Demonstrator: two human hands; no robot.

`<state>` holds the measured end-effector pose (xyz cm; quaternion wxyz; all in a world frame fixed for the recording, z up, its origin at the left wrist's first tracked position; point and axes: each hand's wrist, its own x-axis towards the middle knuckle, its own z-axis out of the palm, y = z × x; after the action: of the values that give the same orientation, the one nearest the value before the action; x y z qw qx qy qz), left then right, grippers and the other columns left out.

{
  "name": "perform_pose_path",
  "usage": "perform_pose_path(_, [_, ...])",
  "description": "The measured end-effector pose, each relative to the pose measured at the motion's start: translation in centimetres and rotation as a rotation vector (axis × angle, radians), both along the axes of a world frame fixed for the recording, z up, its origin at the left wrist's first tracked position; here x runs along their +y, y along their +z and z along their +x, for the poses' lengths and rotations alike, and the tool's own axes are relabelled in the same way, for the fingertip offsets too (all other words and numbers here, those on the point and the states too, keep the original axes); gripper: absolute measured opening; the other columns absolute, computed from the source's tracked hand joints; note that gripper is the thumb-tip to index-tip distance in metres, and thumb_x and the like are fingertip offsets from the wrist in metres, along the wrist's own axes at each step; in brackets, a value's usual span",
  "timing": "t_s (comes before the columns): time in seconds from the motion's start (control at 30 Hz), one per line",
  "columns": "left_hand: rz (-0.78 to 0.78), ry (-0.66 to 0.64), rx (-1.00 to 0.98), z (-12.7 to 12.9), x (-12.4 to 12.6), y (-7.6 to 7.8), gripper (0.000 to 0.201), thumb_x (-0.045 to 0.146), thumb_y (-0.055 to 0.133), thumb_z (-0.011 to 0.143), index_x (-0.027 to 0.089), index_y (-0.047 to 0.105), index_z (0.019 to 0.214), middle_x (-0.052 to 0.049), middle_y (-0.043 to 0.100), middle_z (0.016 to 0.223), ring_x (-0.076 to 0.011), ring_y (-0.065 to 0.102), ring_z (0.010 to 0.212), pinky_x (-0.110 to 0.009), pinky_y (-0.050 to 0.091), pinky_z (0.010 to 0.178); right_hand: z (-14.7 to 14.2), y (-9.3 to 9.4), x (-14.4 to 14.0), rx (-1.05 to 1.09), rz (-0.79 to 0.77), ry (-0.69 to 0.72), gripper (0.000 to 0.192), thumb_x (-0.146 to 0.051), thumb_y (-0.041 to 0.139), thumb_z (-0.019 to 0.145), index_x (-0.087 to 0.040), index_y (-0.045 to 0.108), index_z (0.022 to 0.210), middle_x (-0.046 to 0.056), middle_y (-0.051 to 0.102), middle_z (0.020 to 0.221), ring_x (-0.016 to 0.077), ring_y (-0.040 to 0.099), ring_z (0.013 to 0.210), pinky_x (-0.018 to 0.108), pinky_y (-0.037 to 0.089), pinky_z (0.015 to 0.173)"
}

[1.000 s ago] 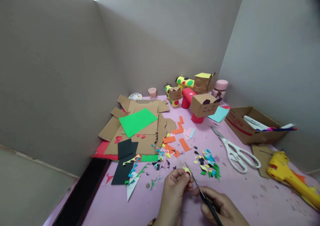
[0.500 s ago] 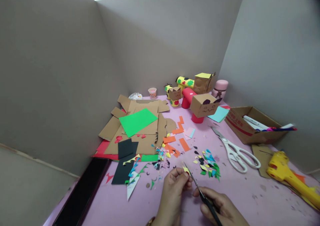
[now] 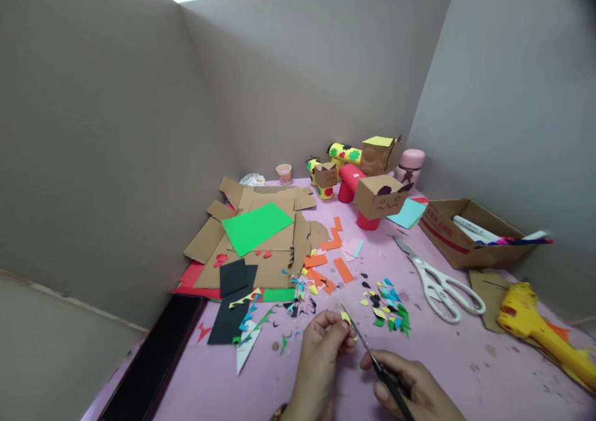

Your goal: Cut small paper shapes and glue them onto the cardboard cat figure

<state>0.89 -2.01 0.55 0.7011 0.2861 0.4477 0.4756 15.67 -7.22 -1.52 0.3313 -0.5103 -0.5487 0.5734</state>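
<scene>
Between the thumb and fingers of my left hand (image 3: 323, 353) is a small piece of yellow paper (image 3: 345, 316). My right hand (image 3: 412, 384) grips black-handled scissors (image 3: 388, 380), whose narrow blades point up and left and lie against the yellow paper's right side. Just beyond the hands, to the right, lies a scatter of small cut leaf and drop shapes (image 3: 391, 303) in green, blue, black and yellow. Thin curly paper scraps (image 3: 302, 290) and orange paper strips (image 3: 343, 270) lie to the left and farther back.
Flattened cardboard (image 3: 274, 266) with a green sheet (image 3: 258, 227) lies back left, near a black phone-like slab (image 3: 153, 359). White scissors (image 3: 442, 287), a yellow glue gun (image 3: 540, 328) and a cardboard box of markers (image 3: 465, 241) are right. A red cardboard-headed animal (image 3: 379, 197) stands behind.
Both hands, the yellow paper and the scissors stay in nearly the same place. Only a very slight shift of the left fingers and paper shows.
</scene>
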Motion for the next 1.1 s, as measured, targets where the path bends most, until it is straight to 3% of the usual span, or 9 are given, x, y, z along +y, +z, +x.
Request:
perform_pose_path(0.23, [0.0, -0.002, -0.015, 0.1, -0.12, 0.04, 0.014, 0.023, 0.067, 0.066, 0.015, 0.057, 0.065, 0.0, 0.062, 0.057, -0.0088, 0.05, 0.051, -0.021, 0.038, 0.054, 0.11, -0.07, 0.11, -0.058, 0.077, -0.032, 0.033, -0.05, 0.058, 0.076, -0.022, 0.069, 0.091, 0.001, 0.055, 0.062, 0.0218, 0.054, 0.07, 0.025, 0.047, 0.061])
perform_pose_path(0.5, [0.011, -0.047, -0.055, 0.31, -0.2, -0.08, 0.023, 0.03, 0.073, 0.065, 0.013, 0.058, 0.065, 0.0, 0.06, 0.057, -0.0095, 0.049, 0.052, -0.023, 0.038, 0.055, 0.15, -0.24, 0.35, 0.038, 0.08, -0.002, 0.039, -0.052, 0.057, 0.078, -0.02, 0.069, 0.096, -0.001, 0.052, 0.059, 0.0135, 0.044, 0.05, 0.023, 0.044, 0.052])
perform_pose_path(0.73, [0.027, -0.059, -0.002, 0.3, -0.27, -0.1, 0.02, 0.027, 0.071, 0.065, 0.015, 0.055, 0.061, 0.001, 0.058, 0.054, -0.0094, 0.047, 0.05, -0.023, 0.036, 0.054, 0.08, -0.48, 0.21, 0.02, 0.115, 0.004, 0.04, -0.054, 0.058, 0.077, -0.021, 0.069, 0.097, -0.001, 0.054, 0.055, 0.0187, 0.053, 0.056, 0.03, 0.049, 0.066])
perform_pose_path(1.1, [0.012, -0.052, -0.013, 0.23, -0.26, -0.06, 0.023, 0.03, 0.073, 0.062, 0.016, 0.055, 0.06, 0.001, 0.057, 0.054, -0.0097, 0.047, 0.051, -0.024, 0.035, 0.055, 0.12, -0.05, 0.18, -0.008, 0.093, -0.002, 0.042, -0.057, 0.055, 0.078, -0.021, 0.07, 0.096, 0.0, 0.056, 0.053, 0.0193, 0.056, 0.056, 0.03, 0.051, 0.064])
